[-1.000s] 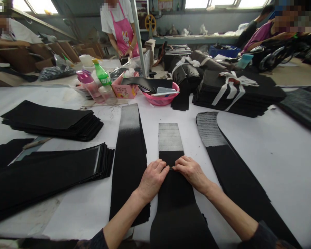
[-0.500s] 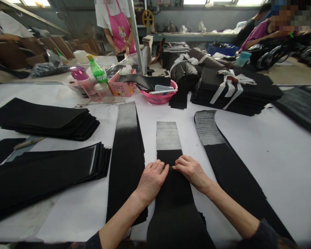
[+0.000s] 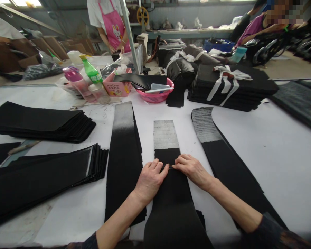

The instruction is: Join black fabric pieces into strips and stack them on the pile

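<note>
White surface is supporting a black strip that the left hand and right hand are both pinching, and uneven pulling between them could be skewing it.

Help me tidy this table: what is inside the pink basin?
A translucent container shows in the pink basin, with a flat white item near its front rim. A black strip spans its far side. Its bottom is covered and cannot be seen.

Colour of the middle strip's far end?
The far end is grey with faint crosswise lines; head view.
</note>
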Tool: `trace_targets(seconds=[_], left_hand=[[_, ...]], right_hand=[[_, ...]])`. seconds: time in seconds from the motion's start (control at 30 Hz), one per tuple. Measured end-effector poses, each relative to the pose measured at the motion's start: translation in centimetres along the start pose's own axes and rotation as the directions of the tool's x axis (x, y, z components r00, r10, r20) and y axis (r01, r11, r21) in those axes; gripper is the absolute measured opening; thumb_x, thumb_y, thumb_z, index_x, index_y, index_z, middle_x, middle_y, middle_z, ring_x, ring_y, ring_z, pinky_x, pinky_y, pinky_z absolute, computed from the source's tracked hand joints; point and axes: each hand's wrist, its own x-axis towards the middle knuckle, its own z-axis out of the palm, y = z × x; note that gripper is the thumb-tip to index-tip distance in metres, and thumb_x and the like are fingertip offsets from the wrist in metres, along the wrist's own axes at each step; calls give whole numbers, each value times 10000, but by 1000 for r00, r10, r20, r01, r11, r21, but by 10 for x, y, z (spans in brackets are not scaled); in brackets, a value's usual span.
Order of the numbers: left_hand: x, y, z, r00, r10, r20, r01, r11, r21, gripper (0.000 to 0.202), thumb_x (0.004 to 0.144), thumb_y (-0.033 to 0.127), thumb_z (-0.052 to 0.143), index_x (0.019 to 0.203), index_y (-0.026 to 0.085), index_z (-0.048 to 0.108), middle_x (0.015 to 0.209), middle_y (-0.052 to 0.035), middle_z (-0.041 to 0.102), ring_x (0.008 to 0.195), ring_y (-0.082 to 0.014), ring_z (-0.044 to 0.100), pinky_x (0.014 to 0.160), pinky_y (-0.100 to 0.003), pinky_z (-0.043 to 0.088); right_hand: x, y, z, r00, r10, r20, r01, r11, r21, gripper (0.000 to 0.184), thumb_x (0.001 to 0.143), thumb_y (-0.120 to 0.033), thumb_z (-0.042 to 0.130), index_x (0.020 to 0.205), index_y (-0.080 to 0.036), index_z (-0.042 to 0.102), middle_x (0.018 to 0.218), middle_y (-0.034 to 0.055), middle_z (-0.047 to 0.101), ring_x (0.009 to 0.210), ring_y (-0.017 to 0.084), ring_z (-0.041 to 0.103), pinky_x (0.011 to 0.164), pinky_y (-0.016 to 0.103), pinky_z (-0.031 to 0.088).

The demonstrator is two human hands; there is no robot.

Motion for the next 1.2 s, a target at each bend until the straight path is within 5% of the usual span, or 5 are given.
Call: trace_targets(seconds=[0.8, 1.2], left_hand=[[6, 2, -6, 992, 78, 104, -85, 994, 64, 533, 919, 118, 482, 1414, 289, 380, 1072, -98, 556, 1133, -296, 504, 867, -429, 492], [4, 3, -3, 993, 79, 87, -86, 993, 81, 547, 909, 105, 489, 1410, 296, 380, 1088, -94, 540, 1144, -291, 488, 894, -429, 482]], right_hand=[[-23, 13, -7, 999, -30, 34, 31, 999, -12, 220, 975, -216, 471, 1099, -234, 652, 1005, 46, 634, 944, 171, 558, 811, 321, 451], [-45, 17, -25, 995, 56, 78, -56, 998, 2, 280, 962, -199, 486, 1193, -276, 624, 1018, 53, 611, 938, 182, 555, 842, 337, 473]])
